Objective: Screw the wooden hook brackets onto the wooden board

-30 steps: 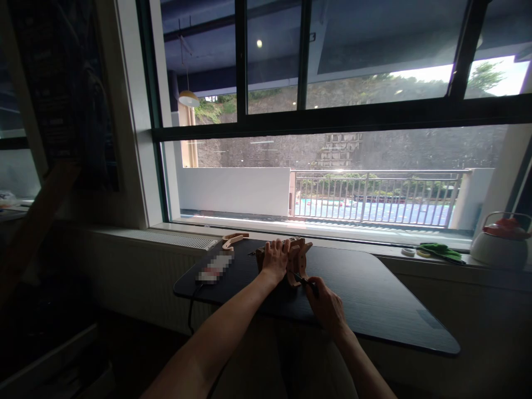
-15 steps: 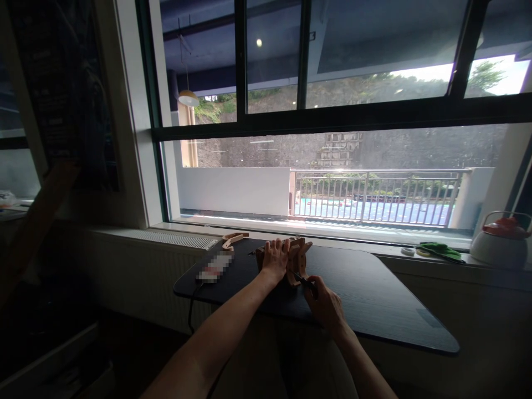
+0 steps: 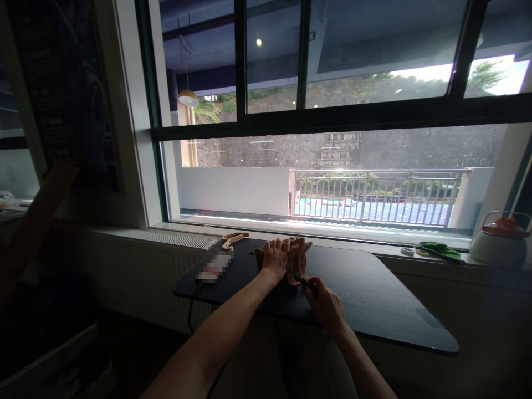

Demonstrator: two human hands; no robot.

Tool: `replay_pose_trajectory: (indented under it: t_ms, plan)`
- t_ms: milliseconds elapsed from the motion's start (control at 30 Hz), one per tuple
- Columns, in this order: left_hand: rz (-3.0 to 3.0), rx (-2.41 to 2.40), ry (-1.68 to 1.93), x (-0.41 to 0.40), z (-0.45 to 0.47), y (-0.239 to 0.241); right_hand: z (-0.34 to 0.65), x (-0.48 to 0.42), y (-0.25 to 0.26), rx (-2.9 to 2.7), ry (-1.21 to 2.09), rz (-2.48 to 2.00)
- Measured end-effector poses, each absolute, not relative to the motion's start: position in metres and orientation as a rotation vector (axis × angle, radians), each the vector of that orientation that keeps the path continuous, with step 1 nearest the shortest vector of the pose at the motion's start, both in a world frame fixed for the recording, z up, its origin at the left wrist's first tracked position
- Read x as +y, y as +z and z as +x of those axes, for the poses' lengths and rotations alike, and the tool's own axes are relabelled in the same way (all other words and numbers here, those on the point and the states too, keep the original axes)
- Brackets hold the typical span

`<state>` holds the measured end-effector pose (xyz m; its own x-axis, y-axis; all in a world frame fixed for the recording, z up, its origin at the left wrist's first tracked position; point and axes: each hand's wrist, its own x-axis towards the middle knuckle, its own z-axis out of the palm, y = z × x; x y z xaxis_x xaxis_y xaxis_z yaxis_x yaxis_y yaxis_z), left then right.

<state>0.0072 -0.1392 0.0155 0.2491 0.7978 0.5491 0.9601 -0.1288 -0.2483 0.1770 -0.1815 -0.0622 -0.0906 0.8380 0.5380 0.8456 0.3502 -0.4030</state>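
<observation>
A light wooden model (image 3: 297, 256) made of flat cut pieces stands on the dark table (image 3: 374, 299) near its far edge. My left hand (image 3: 274, 258) lies on top of the model's left side, fingers curled over it and holding it down. My right hand (image 3: 326, 305) is closed around a thin dark tool (image 3: 301, 278), whose tip points up-left and touches the lower front of the model.
Loose wooden pieces (image 3: 231, 239) lie at the table's far left corner. A blurred flat object (image 3: 215, 267) with a cable lies left of the model. On the window sill at right are a green item (image 3: 439, 251) and a white kettle (image 3: 501, 241) with a red lid.
</observation>
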Motion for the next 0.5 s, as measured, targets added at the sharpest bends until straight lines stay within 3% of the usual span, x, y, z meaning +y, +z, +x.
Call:
replay_pose_trajectory:
  t_ms: [500]
  plan:
    - [-1.968, -1.581, -0.396, -0.1405, 0.0072, 0.0159, 0.1774, -0.181, -0.0608, -1.898, 0.009, -1.462]
